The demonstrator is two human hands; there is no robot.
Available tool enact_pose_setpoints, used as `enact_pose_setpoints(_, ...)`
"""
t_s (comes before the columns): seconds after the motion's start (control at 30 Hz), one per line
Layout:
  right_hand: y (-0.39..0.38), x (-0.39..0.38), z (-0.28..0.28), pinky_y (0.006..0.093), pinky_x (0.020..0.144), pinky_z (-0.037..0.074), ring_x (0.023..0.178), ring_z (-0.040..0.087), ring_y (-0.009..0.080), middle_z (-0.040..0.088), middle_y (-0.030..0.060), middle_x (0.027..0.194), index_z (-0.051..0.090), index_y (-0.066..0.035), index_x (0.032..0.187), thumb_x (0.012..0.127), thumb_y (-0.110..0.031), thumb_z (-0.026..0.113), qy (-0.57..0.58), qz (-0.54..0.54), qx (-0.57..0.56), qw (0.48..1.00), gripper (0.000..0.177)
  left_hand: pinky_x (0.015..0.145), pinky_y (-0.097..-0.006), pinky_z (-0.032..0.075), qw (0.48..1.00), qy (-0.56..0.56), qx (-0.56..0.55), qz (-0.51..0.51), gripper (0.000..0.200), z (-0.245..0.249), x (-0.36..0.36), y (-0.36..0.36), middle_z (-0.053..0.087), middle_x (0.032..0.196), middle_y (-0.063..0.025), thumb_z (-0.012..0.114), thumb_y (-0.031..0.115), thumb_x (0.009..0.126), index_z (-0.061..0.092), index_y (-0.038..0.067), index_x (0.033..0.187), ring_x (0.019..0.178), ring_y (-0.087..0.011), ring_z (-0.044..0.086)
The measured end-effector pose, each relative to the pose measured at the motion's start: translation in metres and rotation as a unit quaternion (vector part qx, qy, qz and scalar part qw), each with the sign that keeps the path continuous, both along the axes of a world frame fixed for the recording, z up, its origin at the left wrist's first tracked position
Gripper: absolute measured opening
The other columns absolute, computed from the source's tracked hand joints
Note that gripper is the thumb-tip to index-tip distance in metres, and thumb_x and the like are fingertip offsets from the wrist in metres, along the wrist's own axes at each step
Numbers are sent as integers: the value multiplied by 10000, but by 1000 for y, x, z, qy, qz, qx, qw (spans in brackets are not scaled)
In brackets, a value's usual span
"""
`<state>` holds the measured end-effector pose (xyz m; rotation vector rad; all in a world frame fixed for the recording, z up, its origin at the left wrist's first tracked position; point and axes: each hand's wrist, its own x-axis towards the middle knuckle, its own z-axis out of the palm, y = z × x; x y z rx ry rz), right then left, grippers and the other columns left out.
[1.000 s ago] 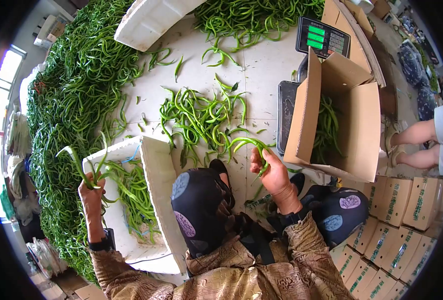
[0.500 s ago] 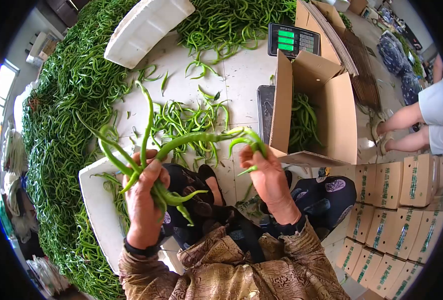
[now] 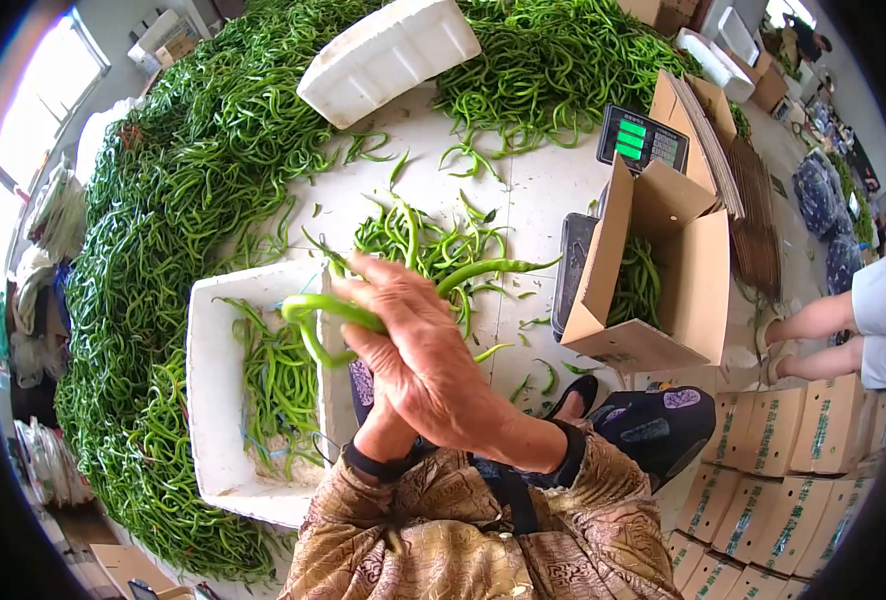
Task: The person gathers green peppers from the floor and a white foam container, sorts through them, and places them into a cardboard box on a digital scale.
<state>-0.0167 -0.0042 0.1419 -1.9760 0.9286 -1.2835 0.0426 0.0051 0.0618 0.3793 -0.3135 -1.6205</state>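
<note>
The right hand (image 3: 418, 350) is raised just right of the open white foam box (image 3: 203, 400) and closes over a small bunch of long, curling green chilli peppers (image 3: 323, 305). One pepper loops out over the foam box's near wall and another pokes away from it to the right. The left hand (image 3: 381, 425) sits beneath the right and is almost wholly covered by it, so I cannot tell whether its fingers grip the bunch or only steady it. The step in hand looks like gathering and evening up a handful between both hands. More peppers lie inside the foam box. A loose scatter of green peppers (image 3: 423, 235) lies on the pale tiled floor (image 3: 543, 190) just beyond it. Farther right of the foam box an open brown cardboard carton (image 3: 698, 270), partly filled with peppers, stands on a black platform scale (image 3: 571, 270). A deep heap of green peppers (image 3: 163, 200) curves round the foam box's far and left sides. The next move probably calls for a firm grip round the stems so none slips out. It also calls for a clear reach rightward, past the person's dark patterned knee (image 3: 653, 425).
</note>
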Motion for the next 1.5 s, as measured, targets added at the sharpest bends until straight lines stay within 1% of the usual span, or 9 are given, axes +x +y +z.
enact_pose_setpoints(0.1, -2, -7, -4, 384, 1049, 373, 1233, 500, 279, 549, 154, 1320, 535, -48, 1297, 969, -178, 533, -40, 37, 22, 998, 353, 758, -257, 507, 999, -27, 32, 23, 340, 3, -2, -3, 589, 977, -66, 628, 83, 898, 501, 19, 1206, 859, -135, 595)
enact_pose_setpoints(0.2, -7, -3, 15, 309, 961, 446, 1012, 604, 169, 655, 105, 1077, 558, -21, 1250, 993, -203, 517, -123, 182, 324, 920, 317, 700, -256, 500, 993, -82, 64, 63, 330, 6, 7, -6, 590, 909, -59, 659, 88, 874, 521, 22, 1166, 790, -127, 590)
enact_pose_setpoints(0.27, -2, -9, 17, 283, 748, 488, 834, 620, 148, 681, 101, 976, 590, -18, 1170, 999, -224, 506, -243, 217, 299, 897, 281, 661, -255, 496, 985, -127, 78, 85, 323, 12, 22, -7, 591, 863, -55, 679, 91, 857, 534, 23, 1138, 744, -122, 586)
enact_pose_setpoints(0.43, -1, -79, 17, 223, 554, 318, 606, 376, 60, 465, -35, 698, 574, -19, 1047, 989, -227, 520, -395, -67, 268, 876, 223, 574, -262, 454, 972, -192, 65, 118, 335, 31, 57, -2, 552, 837, -68, 669, 106, 867, 493, -17, 1124, 677, -137, 547)
enact_pose_setpoints(0.53, 0, -92, -16, 222, 617, 359, 703, 435, 79, 512, -6, 784, 579, -31, 1057, 972, -255, 551, -370, -162, 305, 863, 241, 636, -257, 476, 973, -201, 55, 103, 314, 27, 57, 0, 575, 862, -57, 700, 94, 841, 547, 2, 1099, 699, -132, 563)
enact_pose_setpoints(0.73, -10, -77, -51, 264, 803, 418, 858, 560, 118, 633, 13, 927, 644, -58, 1044, 890, -386, 667, -252, -51, 480, 839, 363, 747, -255, 461, 923, -379, 23, -59, 266, 15, 19, 2, 632, 893, -6, 754, 149, 824, 654, 16, 1031, 821, -94, 566)
enact_pose_setpoints(1.0, -20, -129, -70, 314, 902, 457, 912, 625, 163, 686, 79, 979, 657, -10, 1046, 880, -206, 637, -260, -37, 462, 847, 258, 487, -205, 392, 911, -388, 75, -116, 249, -23, 6, -5, 521, 664, 34, 709, 195, 847, 630, 41, 1025, 570, -45, 482)
enact_pose_setpoints(1.13, -19, -129, -85, 315, 943, 413, 962, 608, 171, 670, 82, 1000, 651, -19, 1076, 865, -233, 682, -198, -10, 480, 854, 302, 620, -211, 386, 902, -382, 38, -197, 208, -20, -6, -4, 567, 780, 51, 735, 143, 833, 650, 35, 988, 690, -43, 473)
enact_pose_setpoints(1.5, -24, -170, -89, 243, 709, 465, 755, 607, 118, 668, 40, 846, 659, -46, 982, 813, -247, 720, -260, -56, 500, 824, 269, 543, -207, 361, 931, -212, 80, -285, 398, -38, -9, -16, 541, 831, -27, 697, 114, 827, 539, -4, 1173, 610, -80, 442)
